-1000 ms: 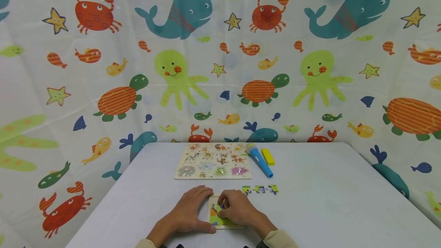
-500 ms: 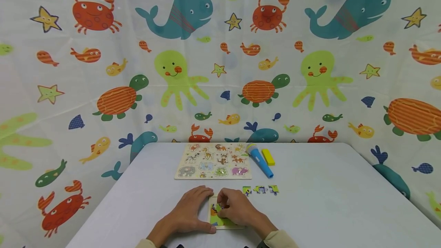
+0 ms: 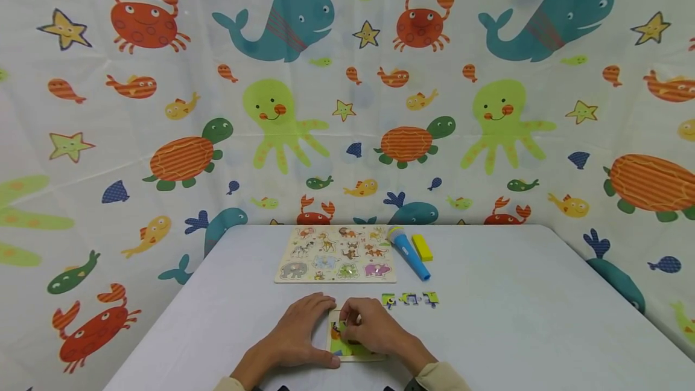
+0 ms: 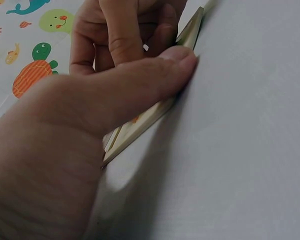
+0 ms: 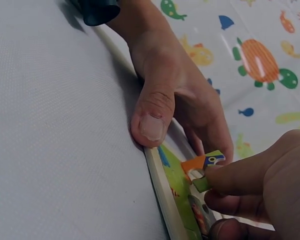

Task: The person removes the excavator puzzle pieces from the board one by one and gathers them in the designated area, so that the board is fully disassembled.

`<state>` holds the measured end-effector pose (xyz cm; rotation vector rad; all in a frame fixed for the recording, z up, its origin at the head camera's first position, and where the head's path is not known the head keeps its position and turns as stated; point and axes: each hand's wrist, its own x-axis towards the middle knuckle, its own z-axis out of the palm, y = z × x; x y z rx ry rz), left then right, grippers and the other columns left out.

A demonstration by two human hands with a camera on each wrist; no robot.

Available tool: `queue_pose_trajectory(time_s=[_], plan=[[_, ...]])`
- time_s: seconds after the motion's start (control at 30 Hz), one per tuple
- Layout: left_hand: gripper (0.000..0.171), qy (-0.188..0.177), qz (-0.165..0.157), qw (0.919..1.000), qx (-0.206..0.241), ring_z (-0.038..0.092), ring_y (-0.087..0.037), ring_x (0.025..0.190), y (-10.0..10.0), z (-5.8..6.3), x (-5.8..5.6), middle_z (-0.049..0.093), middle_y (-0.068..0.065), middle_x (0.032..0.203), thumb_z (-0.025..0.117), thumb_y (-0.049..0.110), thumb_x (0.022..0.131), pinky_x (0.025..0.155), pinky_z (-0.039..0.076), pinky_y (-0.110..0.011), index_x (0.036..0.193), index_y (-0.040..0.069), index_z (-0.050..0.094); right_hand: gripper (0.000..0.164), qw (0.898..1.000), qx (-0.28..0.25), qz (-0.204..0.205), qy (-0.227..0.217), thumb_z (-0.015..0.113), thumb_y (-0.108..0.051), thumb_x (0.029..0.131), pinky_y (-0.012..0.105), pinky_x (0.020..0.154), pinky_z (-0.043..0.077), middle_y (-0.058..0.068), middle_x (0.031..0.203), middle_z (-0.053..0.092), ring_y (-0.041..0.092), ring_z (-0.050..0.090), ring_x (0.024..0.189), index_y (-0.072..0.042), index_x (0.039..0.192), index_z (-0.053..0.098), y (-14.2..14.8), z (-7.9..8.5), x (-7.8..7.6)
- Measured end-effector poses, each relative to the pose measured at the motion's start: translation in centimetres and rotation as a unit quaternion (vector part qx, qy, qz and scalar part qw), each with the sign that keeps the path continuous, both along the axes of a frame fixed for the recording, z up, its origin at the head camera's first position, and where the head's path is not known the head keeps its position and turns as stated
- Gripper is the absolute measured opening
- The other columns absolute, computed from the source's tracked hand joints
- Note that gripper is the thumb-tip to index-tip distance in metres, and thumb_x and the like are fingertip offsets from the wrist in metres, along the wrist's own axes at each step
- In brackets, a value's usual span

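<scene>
A small wooden jigsaw tray [image 3: 361,358] with a green picture lies near the front of the table. My left hand [image 3: 297,330] steadies it, with the thumb along its near-left corner and the fingers reaching its far-left corner. Over the tray, my right hand [image 3: 374,327] pinches a jigsaw piece [image 5: 201,184] between thumb and fingers. Orange, blue and green show on that piece in the right wrist view, where it sits tilted at the picture's surface. The right hand hides most of the picture's right side.
Three loose jigsaw pieces [image 3: 411,298] lie in a row beyond the right hand. Farther back is a wooden animal puzzle board [image 3: 331,280], with a blue toy microphone [image 3: 415,258] and a yellow block [image 3: 422,247] on its right. A sea-animal curtain [image 3: 347,155] hangs behind the table.
The right fingertips have shifted slightly left over the tray, and less of the pinched piece shows in the head view. The left hand has stayed in place.
</scene>
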<state>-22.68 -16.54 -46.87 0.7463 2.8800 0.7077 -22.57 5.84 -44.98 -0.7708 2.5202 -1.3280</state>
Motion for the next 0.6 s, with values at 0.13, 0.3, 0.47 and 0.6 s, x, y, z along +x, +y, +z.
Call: queue_pose_trajectory(time_s=[0.13,0.3,0.47,0.6], plan=[[0.106,-0.001,0.002,1.0000,-0.001,0.033,-0.032,0.147,0.03,0.07,0.04,0.048,0.000,0.152,0.070,0.084,0.065,0.119,0.025,-0.066,0.147,0.020,0.051,0.009,1.000,-0.012,0.001,-0.009,0.075,-0.014,0.090,0.022,0.060,0.046,-0.004,0.080,0.064,0.009,0.056,0.070,-0.016,0.095,0.067,0.16,0.31,-0.03],[0.107,0.001,0.001,1.0000,-0.003,0.033,-0.032,0.147,0.03,0.07,0.05,0.048,0.000,0.152,0.070,0.085,0.065,0.119,0.025,-0.065,0.147,0.020,0.051,0.010,1.000,-0.020,-0.004,-0.010,0.076,-0.016,0.090,0.023,0.062,0.047,-0.004,0.081,0.064,0.010,0.056,0.072,-0.018,0.096,0.068,0.38,0.45,-0.12],[0.106,0.009,-0.005,0.9999,-0.004,0.034,-0.032,0.147,-0.03,0.07,0.08,0.048,-0.001,0.152,0.071,0.083,0.066,0.118,0.027,-0.066,0.147,0.019,0.051,0.009,1.000,-0.026,-0.011,-0.009,0.076,-0.016,0.091,0.024,0.065,0.049,-0.003,0.082,0.064,0.012,0.058,0.074,-0.018,0.096,0.069,0.68,0.69,-0.30],[0.105,0.014,-0.007,0.9999,-0.005,0.035,-0.032,0.146,-0.06,0.01,0.12,0.048,-0.001,0.152,0.072,0.082,0.066,0.118,0.027,-0.065,0.146,0.018,0.051,0.007,0.999,-0.026,-0.015,-0.011,0.073,-0.016,0.093,0.026,0.067,0.050,-0.003,0.084,0.064,0.013,0.059,0.076,-0.017,0.098,0.069,1.03,0.97,-0.48]])
